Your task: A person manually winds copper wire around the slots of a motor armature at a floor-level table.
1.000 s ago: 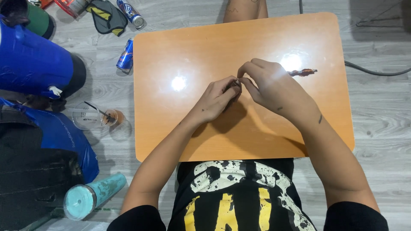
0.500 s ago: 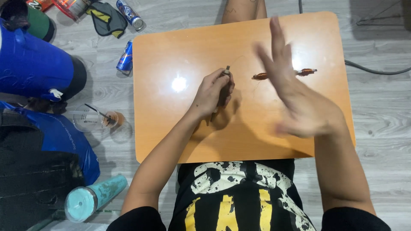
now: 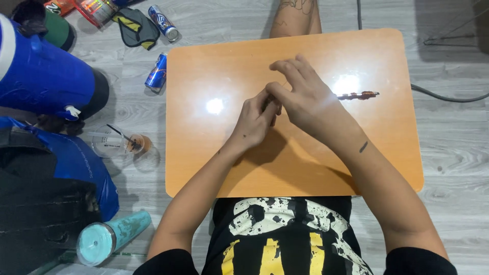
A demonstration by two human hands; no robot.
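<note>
My left hand (image 3: 253,124) rests on the small orange table (image 3: 214,153), its fingers curled round a thin dark stick that is almost wholly hidden. My right hand (image 3: 308,102) reaches across from the right. Its thumb and forefinger pinch at the tips of the left fingers, and its other fingers are spread. A thin brown beaded stick (image 3: 359,95) lies flat on the table just right of my right hand, beside a light glare.
On the grey plank floor to the left are a big blue container (image 3: 46,76), two blue cans (image 3: 156,72), a clear cup with a straw (image 3: 122,143) and a teal tumbler (image 3: 109,238). A black cable (image 3: 448,98) runs at the right. A bare leg (image 3: 295,18) shows beyond the table.
My right hand, raised open and blurred half a second ago, has come back down onto the tips of my left fingers. The left hand has hardly moved.
</note>
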